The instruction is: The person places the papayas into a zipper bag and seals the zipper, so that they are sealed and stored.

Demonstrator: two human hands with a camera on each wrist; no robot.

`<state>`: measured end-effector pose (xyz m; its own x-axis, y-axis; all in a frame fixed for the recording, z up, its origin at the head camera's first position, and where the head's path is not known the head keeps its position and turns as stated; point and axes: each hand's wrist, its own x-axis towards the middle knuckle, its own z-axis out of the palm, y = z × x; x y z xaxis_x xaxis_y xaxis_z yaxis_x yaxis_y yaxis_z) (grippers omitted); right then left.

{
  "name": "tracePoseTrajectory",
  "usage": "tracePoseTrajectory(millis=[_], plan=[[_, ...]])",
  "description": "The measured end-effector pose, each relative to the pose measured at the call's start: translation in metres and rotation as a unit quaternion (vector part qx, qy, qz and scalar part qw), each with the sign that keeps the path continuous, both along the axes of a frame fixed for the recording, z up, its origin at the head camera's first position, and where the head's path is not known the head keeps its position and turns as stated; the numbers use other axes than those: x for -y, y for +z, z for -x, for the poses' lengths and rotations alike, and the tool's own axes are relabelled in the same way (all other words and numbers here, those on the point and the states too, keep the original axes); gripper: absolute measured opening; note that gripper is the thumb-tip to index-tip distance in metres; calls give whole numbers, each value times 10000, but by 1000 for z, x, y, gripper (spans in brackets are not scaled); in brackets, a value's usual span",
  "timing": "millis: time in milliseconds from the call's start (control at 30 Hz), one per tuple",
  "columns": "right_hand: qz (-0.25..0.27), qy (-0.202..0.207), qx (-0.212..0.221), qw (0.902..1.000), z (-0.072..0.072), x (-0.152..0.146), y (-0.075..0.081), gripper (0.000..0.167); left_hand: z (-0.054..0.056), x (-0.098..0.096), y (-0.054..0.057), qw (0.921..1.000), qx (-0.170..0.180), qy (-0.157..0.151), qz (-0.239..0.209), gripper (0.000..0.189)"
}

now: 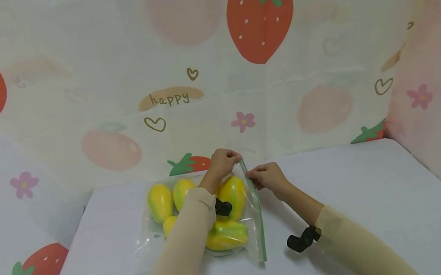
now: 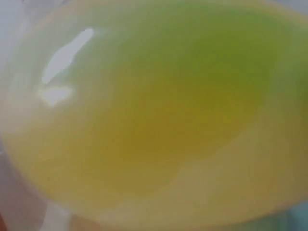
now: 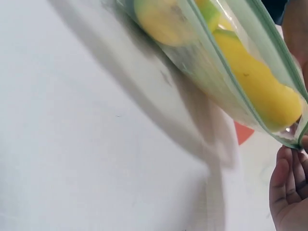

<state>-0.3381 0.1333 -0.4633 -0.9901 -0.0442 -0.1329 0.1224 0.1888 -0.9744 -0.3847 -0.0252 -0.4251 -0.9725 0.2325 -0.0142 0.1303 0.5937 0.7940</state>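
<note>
A clear zip bag (image 1: 148, 255) with a green-edged mouth lies on the table, holding several yellow-green, mango-like fruits (image 1: 161, 203). At the far end of the mouth, my left hand (image 1: 222, 162) pinches the green edge between thumb and fingers. My right hand (image 1: 268, 179) grips the same edge slightly nearer and to the right. The right wrist view shows the mouth parted into two green strips, with a yellow fruit (image 3: 255, 79) inside and my right fingers (image 3: 284, 175) at the corner. One blurred fruit (image 2: 154, 115) fills the left wrist view. My left forearm covers part of the bag.
The white table (image 1: 367, 201) extends on both sides of the bag. Behind it hangs a backdrop (image 1: 208, 58) printed with strawberries, hearts and flowers. A black wrist camera (image 1: 304, 239) sits below my right sleeve, and another (image 1: 223, 207) hangs over the fruits.
</note>
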Motion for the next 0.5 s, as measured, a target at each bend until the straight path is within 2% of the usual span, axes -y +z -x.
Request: tracePoseTrajectory(millis=[200,500], plan=[[3,-135,93,9999,-10,1,1,26,-1,6,0,9975,449,-235,-493,30],[279,-50,133,9995,-10,2,2,28,2,13,-3,9964,651,-410,-356,32]])
